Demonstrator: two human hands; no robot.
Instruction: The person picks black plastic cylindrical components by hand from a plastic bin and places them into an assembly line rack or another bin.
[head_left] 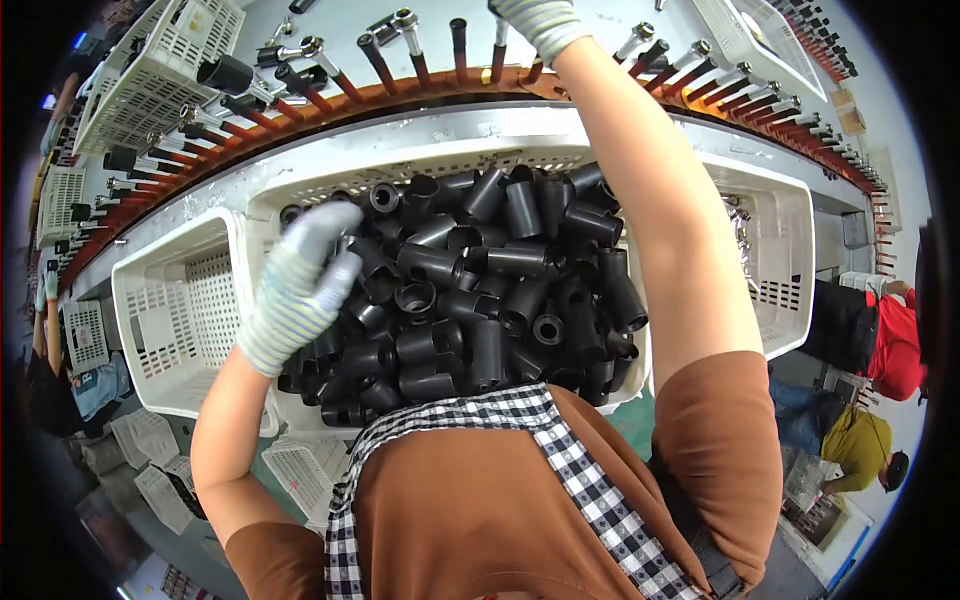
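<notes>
My left hand (305, 285), in a white striped knit glove and slightly blurred, hovers over the left side of a white crate (630, 375) heaped with black cylindrical sleeves (520, 210). Its thumb stands apart from the fingers, and nothing shows between them. My right arm stretches across the crate to a curved row of red-brown posts. There, my gloved right hand (540, 25) is closed at the top of an upright chrome piece (499, 45). A dark bit shows at its fingertips, partly cut off by the picture's edge. Nearby stand posts with chrome ring-ended heads (406, 25) and a black-topped one (458, 35).
White slotted crates flank the heap, one at left (180, 300) and one at right (790, 250) with shiny metal parts. A basket (165, 70) stands beyond the row at far left. At right are people in a red top (895, 345) and a yellow-green top (860, 445).
</notes>
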